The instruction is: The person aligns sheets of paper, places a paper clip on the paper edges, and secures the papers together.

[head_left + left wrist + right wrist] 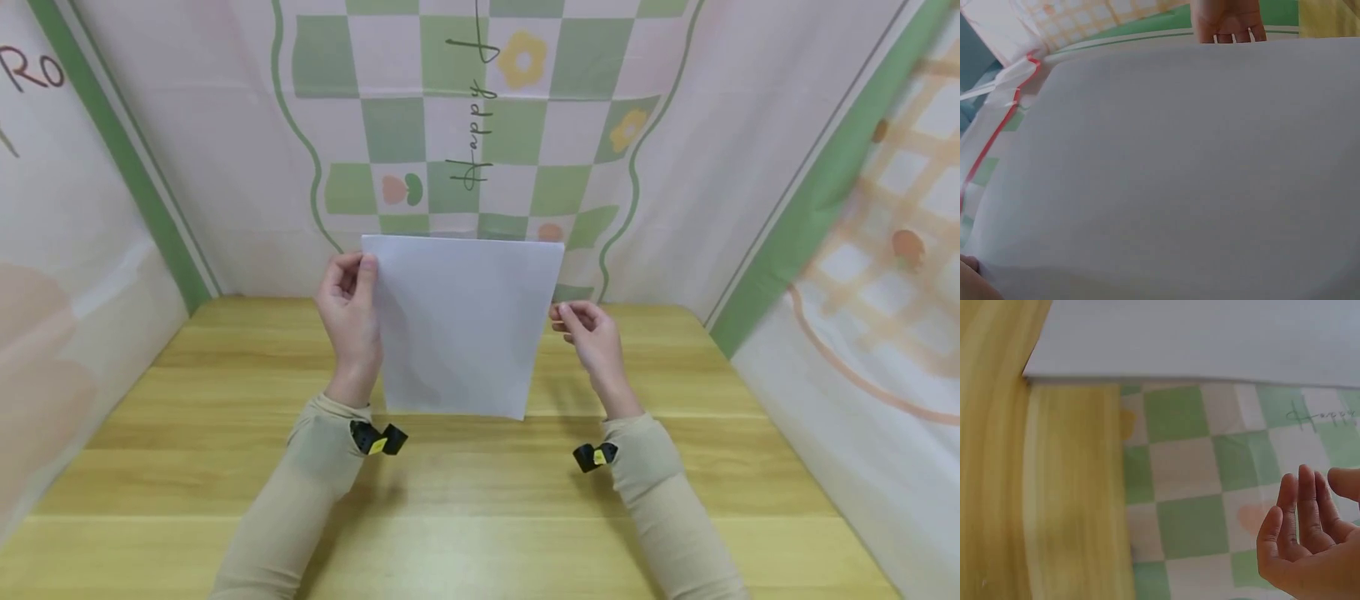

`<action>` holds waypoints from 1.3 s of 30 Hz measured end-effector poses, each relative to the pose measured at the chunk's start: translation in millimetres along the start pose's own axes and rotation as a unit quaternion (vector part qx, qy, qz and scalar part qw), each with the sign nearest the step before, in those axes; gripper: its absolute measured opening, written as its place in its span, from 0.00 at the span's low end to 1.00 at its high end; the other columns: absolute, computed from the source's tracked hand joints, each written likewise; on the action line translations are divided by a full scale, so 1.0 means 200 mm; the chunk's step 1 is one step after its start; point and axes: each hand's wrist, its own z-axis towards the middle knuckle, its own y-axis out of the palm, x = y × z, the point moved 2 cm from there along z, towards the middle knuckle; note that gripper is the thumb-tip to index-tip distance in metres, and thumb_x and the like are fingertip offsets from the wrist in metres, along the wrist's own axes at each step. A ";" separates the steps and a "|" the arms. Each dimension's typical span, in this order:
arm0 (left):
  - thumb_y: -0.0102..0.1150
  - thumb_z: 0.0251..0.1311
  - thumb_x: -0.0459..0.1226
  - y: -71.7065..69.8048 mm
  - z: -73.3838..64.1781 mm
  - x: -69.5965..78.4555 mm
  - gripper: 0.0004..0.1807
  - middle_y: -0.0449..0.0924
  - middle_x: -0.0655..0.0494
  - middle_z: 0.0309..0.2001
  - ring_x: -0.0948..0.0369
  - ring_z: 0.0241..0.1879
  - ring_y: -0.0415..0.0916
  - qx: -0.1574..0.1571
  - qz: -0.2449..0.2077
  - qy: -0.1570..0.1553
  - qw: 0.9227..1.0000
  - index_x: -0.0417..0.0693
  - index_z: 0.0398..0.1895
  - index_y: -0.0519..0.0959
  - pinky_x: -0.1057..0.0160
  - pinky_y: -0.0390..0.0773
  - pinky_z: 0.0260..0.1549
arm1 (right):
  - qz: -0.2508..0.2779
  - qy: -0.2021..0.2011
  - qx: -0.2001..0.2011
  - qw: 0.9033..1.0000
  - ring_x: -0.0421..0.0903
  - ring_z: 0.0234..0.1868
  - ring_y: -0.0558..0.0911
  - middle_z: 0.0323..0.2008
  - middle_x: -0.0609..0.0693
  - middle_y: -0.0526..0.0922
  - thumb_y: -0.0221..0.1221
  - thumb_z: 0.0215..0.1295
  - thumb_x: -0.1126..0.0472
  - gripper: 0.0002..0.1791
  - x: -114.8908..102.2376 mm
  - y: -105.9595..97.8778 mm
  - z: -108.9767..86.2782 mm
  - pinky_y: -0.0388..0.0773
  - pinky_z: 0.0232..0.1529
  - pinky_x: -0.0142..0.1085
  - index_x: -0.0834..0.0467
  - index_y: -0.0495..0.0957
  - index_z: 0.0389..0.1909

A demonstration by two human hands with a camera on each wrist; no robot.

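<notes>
Light yellow wooden plank table (pixel 480 517): lying across the near and middle ground, its grain running left to right. Pink fabric backdrop with a green-and-white checkered panel (pixel 480 108): hanging at the far side, showing yellow flowers, a wavy green border and dark script lettering. Pale pink left wall panel with a green stripe (pixel 82 217): slanting toward the far corner. Right wall panel with an orange lattice print (pixel 877 250): closing the right side, edged in green. Even, soft light falling throughout.
</notes>
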 end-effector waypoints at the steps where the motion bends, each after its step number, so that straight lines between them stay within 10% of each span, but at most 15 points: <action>1: 0.60 0.61 0.35 0.00 0.00 0.00 0.07 0.74 0.58 0.31 0.63 0.33 0.71 0.001 -0.001 -0.001 1.000 0.40 0.34 0.76 0.70 0.72 0.37 | -0.011 0.004 -0.003 1.000 0.35 0.38 0.82 0.38 0.43 0.83 0.54 0.68 0.50 0.20 0.01 0.00 0.01 0.77 0.40 0.27 0.62 0.74 0.50; 16: 0.60 0.61 0.36 0.00 0.00 0.01 0.10 0.74 0.59 0.31 0.63 0.33 0.70 -0.003 0.012 0.002 1.000 0.36 0.36 0.75 0.69 0.72 0.38 | -0.180 0.050 -0.034 0.982 0.52 0.49 0.81 0.50 0.59 0.81 0.52 0.68 0.45 0.25 0.17 -0.08 0.11 0.80 0.34 0.39 0.59 0.73 0.55; 28: 0.60 0.61 0.35 0.00 0.00 0.01 0.03 0.74 0.58 0.32 0.63 0.34 0.70 0.003 0.006 -0.008 1.000 0.46 0.33 0.76 0.70 0.72 0.38 | -0.227 0.070 -0.049 0.970 0.59 0.42 0.81 0.49 0.63 0.80 0.52 0.70 0.54 0.20 0.29 -0.15 0.15 0.80 0.42 0.44 0.63 0.72 0.56; 39: 0.59 0.62 0.37 0.00 -0.01 0.02 0.13 0.75 0.59 0.33 0.63 0.35 0.71 -0.005 0.031 -0.005 0.999 0.33 0.39 0.74 0.69 0.73 0.39 | -0.267 0.108 -0.066 0.955 0.56 0.41 0.83 0.47 0.65 0.80 0.53 0.68 0.58 0.20 0.33 -0.21 0.16 0.78 0.46 0.43 0.66 0.72 0.55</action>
